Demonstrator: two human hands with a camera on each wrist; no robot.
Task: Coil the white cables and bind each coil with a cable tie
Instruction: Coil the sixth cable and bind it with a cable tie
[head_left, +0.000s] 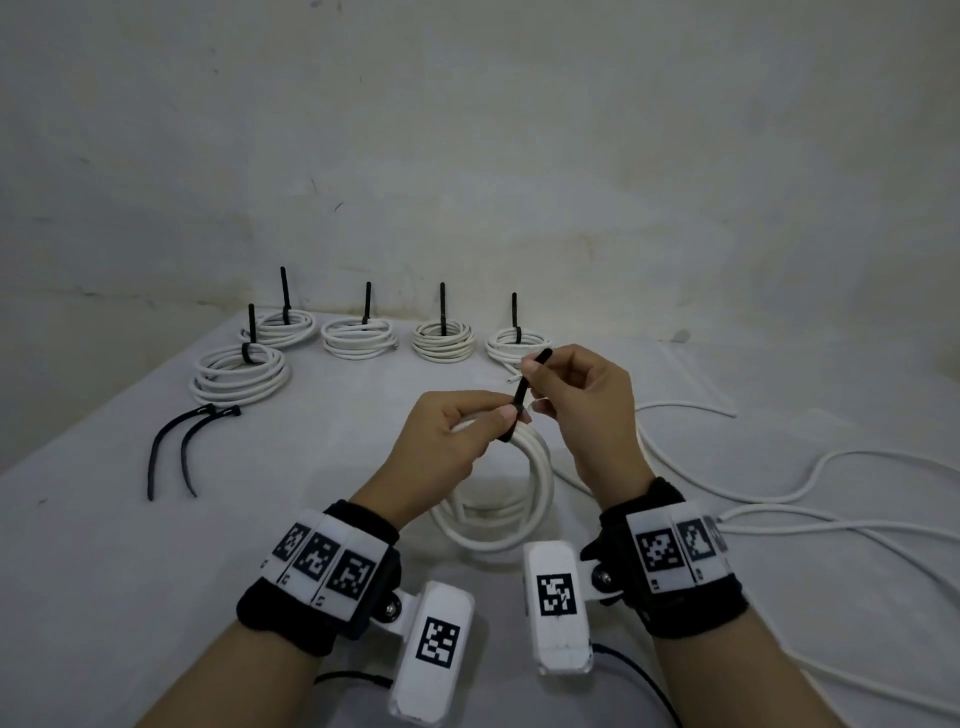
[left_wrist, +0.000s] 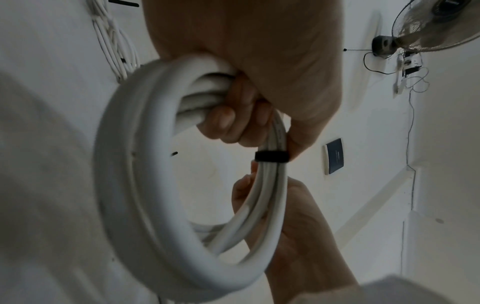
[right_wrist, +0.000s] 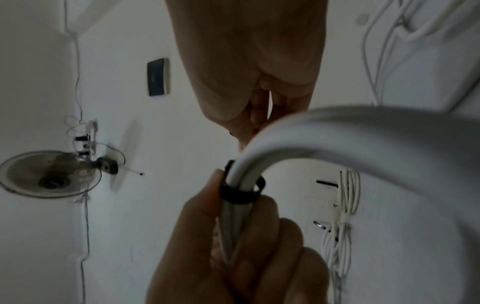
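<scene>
**Tie half-cinched: the coil can still spring loose**

Head view: the left hand (head_left: 457, 431) is closed round the white coil (head_left: 511, 499), held up above the counter (head_left: 104, 545), thumb pressing beside the black cable tie (head_left: 519, 400). The right hand (head_left: 576, 395) pinches the tie's free tail between thumb and fingertips and draws it up and away. Five bound coils (head_left: 444, 340) sit in a row at the far edge, two spare ties (head_left: 171, 452) lie to the left, and loose cable (head_left: 779, 499) trails off right. No containers are in sight, so nothing is held in any.

Left wrist view: the fingers (left_wrist: 228, 117) curl through the coil's centre, bunching the turns just above the tie's band (left_wrist: 271, 157). The band looks snug, though I cannot tell whether it is locked.

Right wrist view: the band (right_wrist: 240, 192) rings the strands with some slack visible on one side. My judgement: if the left grip eases before the band is tight, the turns may fan out; a sideways pull could slide the band along the strands or slip the tail from the pinch.
</scene>
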